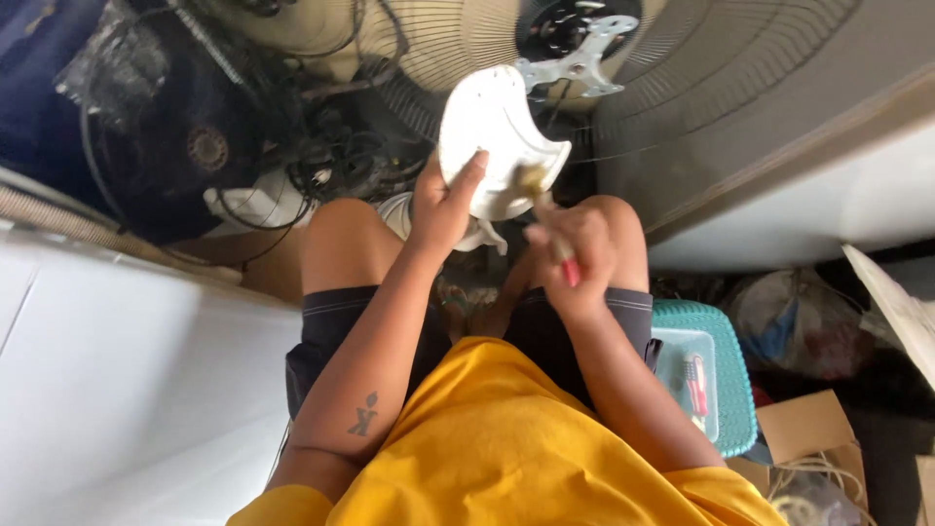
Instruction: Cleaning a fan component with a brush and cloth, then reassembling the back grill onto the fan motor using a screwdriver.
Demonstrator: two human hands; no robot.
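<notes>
The yellow shirt [516, 438] fills the bottom of the view, with dark shorts [321, 341] and bare knees beyond. Past them lie large fan grilles [721, 88] and a dark fan [166, 136]. A teal stool [730, 390] with a clear tray stands at the right side. The left hand [443, 209] is closed around the lower edge of a white fan blade [497, 141], holding it up above the knees, seemingly to steady it; its long axis runs up and slightly left, and its broad face is turned toward the camera. The right hand [575, 258] is clenched on a red-handled brush [550, 219], whose bristles touch the blade's lower right edge.
</notes>
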